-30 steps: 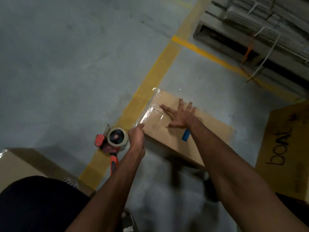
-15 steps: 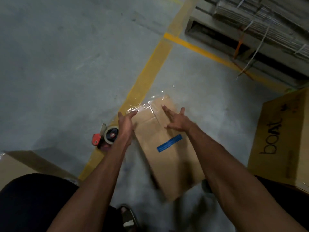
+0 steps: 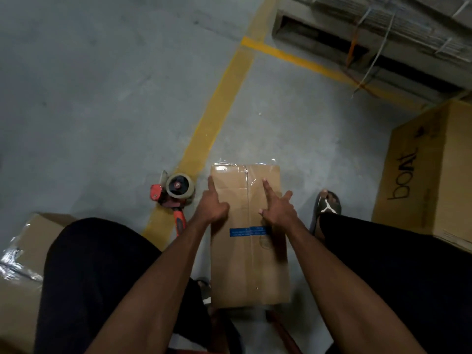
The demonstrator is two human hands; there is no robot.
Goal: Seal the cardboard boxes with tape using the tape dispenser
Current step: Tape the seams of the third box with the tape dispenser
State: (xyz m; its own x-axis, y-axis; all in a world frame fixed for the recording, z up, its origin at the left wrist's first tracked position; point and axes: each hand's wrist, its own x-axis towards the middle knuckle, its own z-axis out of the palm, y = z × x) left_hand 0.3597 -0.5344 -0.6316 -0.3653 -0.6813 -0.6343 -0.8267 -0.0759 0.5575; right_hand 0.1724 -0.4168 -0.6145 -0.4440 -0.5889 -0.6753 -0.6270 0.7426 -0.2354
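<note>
— Head view, nearest first: what did the arms look like?

— Both forearms reached forward from between the knees, nearly straight, converging on the cardboard box (image 3: 249, 251) lying flat on the grey floor (image 3: 102, 98).

— And the left hand?

— The left hand (image 3: 213, 204) sat at the box's left edge, index finger extended forward along that edge, the other fingers folded under. It gripped nothing that I could see.

— The right hand?

— The right hand (image 3: 277, 209) rested on the top face, index finger straight and pressing near the clear tape (image 3: 246, 185) running down the centre seam, thumb spread out to the right. It held nothing either.

— Where was the tape dispenser?

— The tape dispenser (image 3: 176, 194) lay on the floor just left of the box, on the yellow line (image 3: 217, 103), untouched, its orange handle pointing back toward the person.

— Anything else?

— A sandalled foot (image 3: 328, 204) to the right, a large box marked "boat" (image 3: 429, 175) beyond it, another taped box (image 3: 23, 264) at near left, and a pallet (image 3: 383, 39) farthest off.
</note>
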